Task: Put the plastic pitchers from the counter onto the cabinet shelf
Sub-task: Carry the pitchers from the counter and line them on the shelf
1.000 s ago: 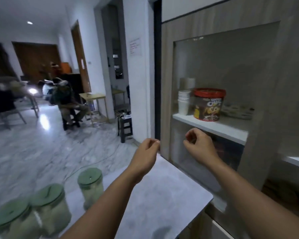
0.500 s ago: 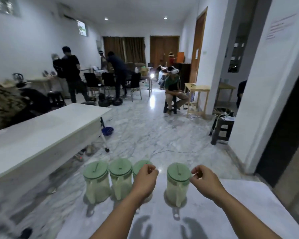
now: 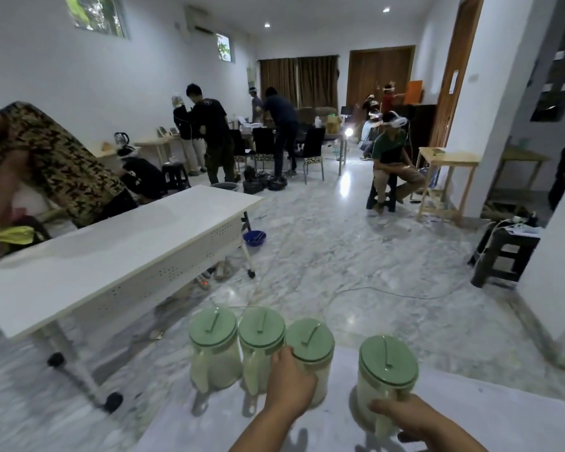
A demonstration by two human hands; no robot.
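Note:
Several clear plastic pitchers with green lids stand in a row on the pale counter point(image 3: 503, 422) in front of me. My left hand point(image 3: 289, 384) is closed around the near side of the third pitcher from the left point(image 3: 311, 341), at its handle. My right hand point(image 3: 408, 420) has its fingers wrapped on the handle of the rightmost pitcher point(image 3: 387, 367), which stands a little apart from the others. The two left pitchers point(image 3: 213, 331) point(image 3: 261, 327) are untouched. The cabinet shelf is out of view.
A long white table on wheels point(image 3: 111, 256) stands to the left across a strip of marble floor. A black stool point(image 3: 503, 256) and a white wall corner point(image 3: 555, 288) are on the right. Several people work further back in the room.
My view swung left from the cabinet to the counter. Both hands, loosely closed in the air before, came down and closed on the handles of two pitchers.

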